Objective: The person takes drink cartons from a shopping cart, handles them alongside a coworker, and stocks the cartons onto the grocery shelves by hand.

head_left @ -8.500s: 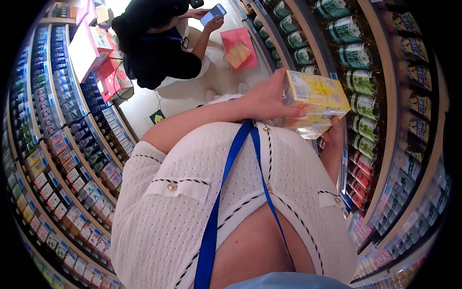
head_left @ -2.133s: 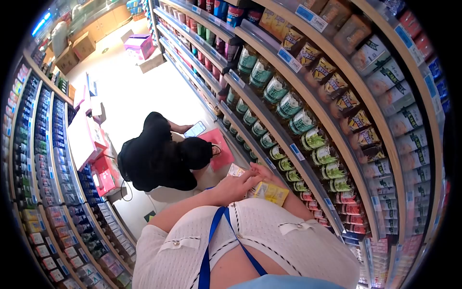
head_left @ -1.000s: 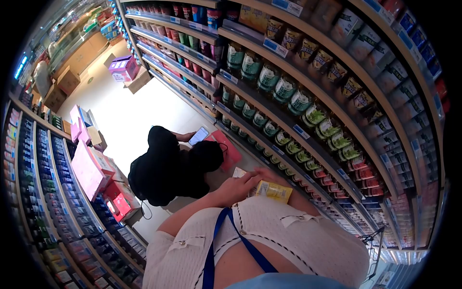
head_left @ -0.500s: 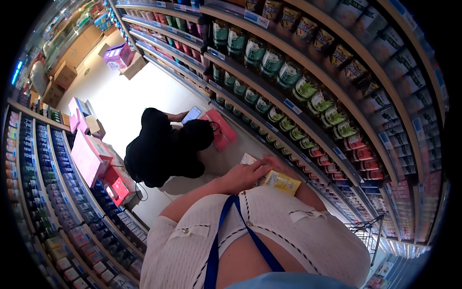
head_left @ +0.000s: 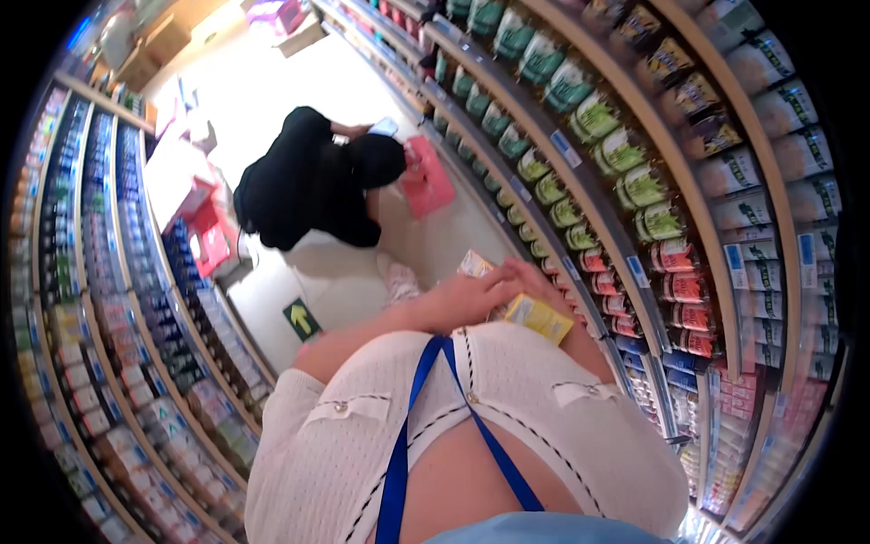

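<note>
A yellow-and-white pack (head_left: pixel 538 317) is held against the front of my body, its far end showing beyond the fingers. My left hand (head_left: pixel 476 294) lies across it from the left, fingers closed over its middle. From the right, my right hand (head_left: pixel 533 279) is wrapped round the same pack, close against the left fingers. Parts of the right fingers and the pack's middle are hidden under the left hand. A blue lanyard (head_left: pixel 405 426) hangs below the hands.
Bottle shelves (head_left: pixel 625 150) run along the right; packed shelves (head_left: pixel 127 299) line the left. Ahead, a person in black (head_left: pixel 308 186) bends over with a phone (head_left: pixel 382 127), beside a pink box (head_left: pixel 426 177). A green arrow sign (head_left: pixel 302 320) marks the floor (head_left: pixel 272 290).
The view has tilted downward and turned; the person ahead and pink box appear higher, and the floor sign has come into view. Both hands keep the pack in much the same hold.
</note>
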Tool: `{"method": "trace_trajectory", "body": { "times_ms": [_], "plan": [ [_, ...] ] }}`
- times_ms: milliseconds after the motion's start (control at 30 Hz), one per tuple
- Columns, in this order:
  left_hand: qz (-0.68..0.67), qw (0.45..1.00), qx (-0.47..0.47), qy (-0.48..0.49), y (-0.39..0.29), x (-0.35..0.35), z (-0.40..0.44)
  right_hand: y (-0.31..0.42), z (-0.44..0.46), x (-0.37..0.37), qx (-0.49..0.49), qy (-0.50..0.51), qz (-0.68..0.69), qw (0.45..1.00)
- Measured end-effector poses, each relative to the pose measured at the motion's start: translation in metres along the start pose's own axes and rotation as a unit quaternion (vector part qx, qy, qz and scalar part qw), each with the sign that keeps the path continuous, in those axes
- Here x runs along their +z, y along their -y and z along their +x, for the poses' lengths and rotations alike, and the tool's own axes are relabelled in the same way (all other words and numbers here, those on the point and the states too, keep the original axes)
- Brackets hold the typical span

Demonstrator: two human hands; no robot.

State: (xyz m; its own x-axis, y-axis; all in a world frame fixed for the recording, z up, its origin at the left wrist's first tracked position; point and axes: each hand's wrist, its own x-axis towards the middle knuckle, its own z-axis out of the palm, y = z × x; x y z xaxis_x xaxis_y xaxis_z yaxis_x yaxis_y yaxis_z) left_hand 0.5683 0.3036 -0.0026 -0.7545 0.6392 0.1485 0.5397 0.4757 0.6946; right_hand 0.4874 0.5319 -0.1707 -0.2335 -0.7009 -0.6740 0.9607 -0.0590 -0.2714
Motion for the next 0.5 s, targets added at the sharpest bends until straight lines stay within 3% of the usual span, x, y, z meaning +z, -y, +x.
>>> {"method": "trace_trajectory", "body": {
  "times_ms": [167,233,267,367,500],
  "plan": [
    [-0.029,0.998,-0.021,-0.051,-0.037,0.013,-0.016,-0.003,-0.052,0.067,0.068,0.075,0.045,0.994],
    [-0.041,0.997,-0.039,-0.048,-0.048,0.021,-0.021,-0.017,-0.087,0.114,-0.088,-0.041,-0.137,0.986],
    [-0.041,0.997,-0.049,-0.044,-0.052,0.024,-0.023,-0.026,-0.104,0.139,-0.168,-0.099,-0.226,0.954],
    [-0.037,0.997,-0.046,-0.05,-0.063,0.028,-0.022,-0.036,-0.128,0.162,-0.258,-0.185,-0.316,0.894],
    [-0.013,0.999,-0.036,-0.013,-0.071,0.028,-0.016,-0.044,-0.137,0.153,-0.296,-0.203,-0.312,0.88]
  ]
}}
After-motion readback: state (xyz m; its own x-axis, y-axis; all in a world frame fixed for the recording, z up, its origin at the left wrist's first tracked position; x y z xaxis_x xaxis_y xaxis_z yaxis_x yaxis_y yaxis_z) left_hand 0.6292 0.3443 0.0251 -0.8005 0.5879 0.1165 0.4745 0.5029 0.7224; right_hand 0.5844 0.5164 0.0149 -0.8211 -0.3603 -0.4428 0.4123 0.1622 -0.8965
